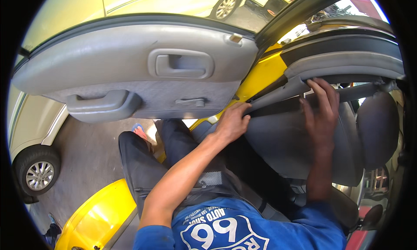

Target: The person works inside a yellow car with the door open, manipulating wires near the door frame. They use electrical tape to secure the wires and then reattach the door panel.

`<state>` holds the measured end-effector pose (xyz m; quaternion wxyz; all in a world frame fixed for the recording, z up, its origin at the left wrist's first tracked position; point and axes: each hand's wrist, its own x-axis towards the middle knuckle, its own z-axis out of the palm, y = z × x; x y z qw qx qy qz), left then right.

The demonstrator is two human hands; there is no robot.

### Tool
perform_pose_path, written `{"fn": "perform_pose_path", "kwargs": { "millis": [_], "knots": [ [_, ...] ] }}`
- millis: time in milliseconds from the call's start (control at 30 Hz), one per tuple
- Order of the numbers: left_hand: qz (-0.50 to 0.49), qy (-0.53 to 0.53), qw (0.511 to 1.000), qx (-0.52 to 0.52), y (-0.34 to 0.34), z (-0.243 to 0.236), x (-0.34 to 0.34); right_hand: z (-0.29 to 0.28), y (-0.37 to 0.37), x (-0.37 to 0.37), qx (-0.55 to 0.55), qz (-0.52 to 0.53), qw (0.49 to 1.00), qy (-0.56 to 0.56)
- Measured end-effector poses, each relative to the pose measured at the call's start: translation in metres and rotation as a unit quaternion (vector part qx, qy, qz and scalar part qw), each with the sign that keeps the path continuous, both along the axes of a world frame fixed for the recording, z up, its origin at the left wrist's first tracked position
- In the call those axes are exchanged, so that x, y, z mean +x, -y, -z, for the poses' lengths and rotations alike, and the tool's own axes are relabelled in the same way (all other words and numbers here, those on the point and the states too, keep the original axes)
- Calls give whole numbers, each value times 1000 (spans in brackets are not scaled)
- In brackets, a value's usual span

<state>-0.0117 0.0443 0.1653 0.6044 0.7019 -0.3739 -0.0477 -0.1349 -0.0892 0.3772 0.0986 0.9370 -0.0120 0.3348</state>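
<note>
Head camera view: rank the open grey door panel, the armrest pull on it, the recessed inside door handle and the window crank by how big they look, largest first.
1. Grey door panel, by far the largest.
2. Armrest pull.
3. Recessed inside door handle, close to the armrest in size, so this order is unsure; fisheye bending adds doubt.
4. Window crank, clearly the smallest.

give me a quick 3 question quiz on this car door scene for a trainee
1. True or false: the open door panel is grey.
2. The left hand rests on: A) the grey pillar trim B) a wheel C) the door handle.
3. Fill in: the car body is painted ____.

Key: 1 true. 2 A. 3 yellow.
Note: the right hand also lies on the trim, fingers curled over its upper edge.
</note>
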Motion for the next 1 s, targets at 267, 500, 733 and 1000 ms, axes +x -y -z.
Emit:
{"fn": "perform_pose_path", "kwargs": {
  "millis": [267, 500, 733, 1000],
  "knots": [
    [-44, 21, 993, -105, 55, -44, -4, -5, 17, 20, 68, 57, 993, -84],
    [-59, 32, 989, -131, 63, -61, -1, -3, 26, 37, -9, -22, 998, -56],
    [-106, 56, 984, -132, 72, -64, -3, -17, 22, 46, -40, -62, 993, -97],
    [-98, 13, 994, -45, 93, -72, -2, -20, 21, 47, -44, -60, 990, -121]
  ]
}}
